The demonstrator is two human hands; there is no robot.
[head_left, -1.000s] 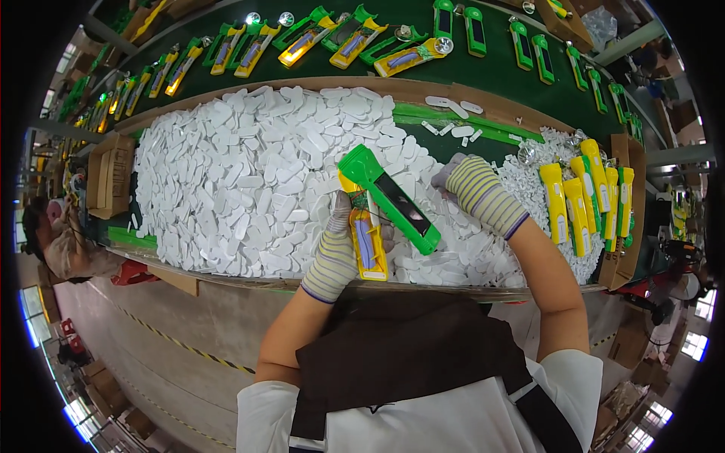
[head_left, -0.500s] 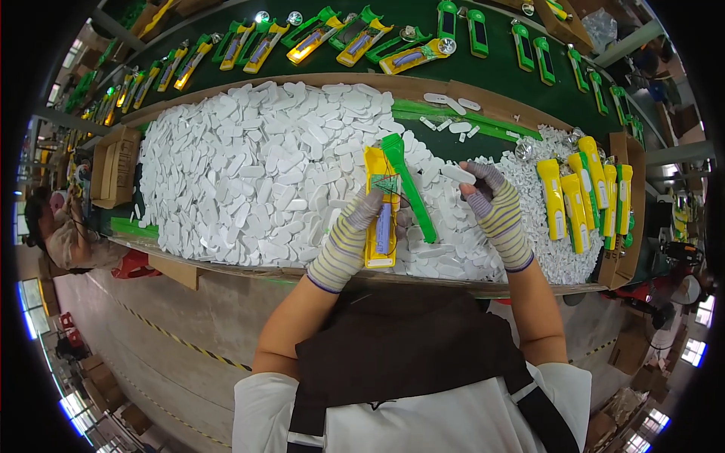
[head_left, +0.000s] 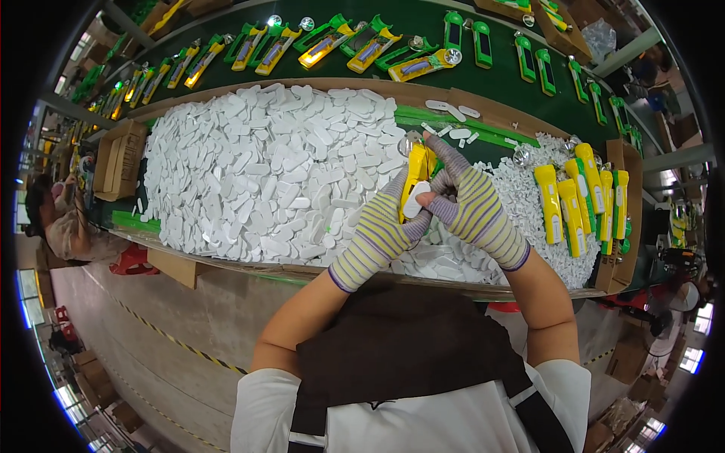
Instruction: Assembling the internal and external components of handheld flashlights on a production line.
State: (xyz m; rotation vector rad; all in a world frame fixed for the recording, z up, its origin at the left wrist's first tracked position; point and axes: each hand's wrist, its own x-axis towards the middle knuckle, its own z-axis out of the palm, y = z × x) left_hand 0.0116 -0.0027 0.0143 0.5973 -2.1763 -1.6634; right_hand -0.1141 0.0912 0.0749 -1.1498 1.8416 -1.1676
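Observation:
Both my hands, in striped fingerless gloves, meet over the heap in front of me. My left hand is closed around a yellow flashlight, its silvery lamp head pointing away from me. A white oval plastic piece lies against the flashlight's yellow side, pinned under the thumb of my right hand. That hand's other fingers curl over the flashlight's right side and hide most of it. Loose white oval pieces are heaped around and left of my hands.
Several yellow flashlights rest at the right on small white parts. Opened yellow-and-green flashlights line the green conveyor beyond the cardboard edge. A cardboard box stands left; another person sits past it.
The opened flashlight halves have come together in my left hand and turned yellow side up. My right hand has moved left, bringing the white oval piece against it.

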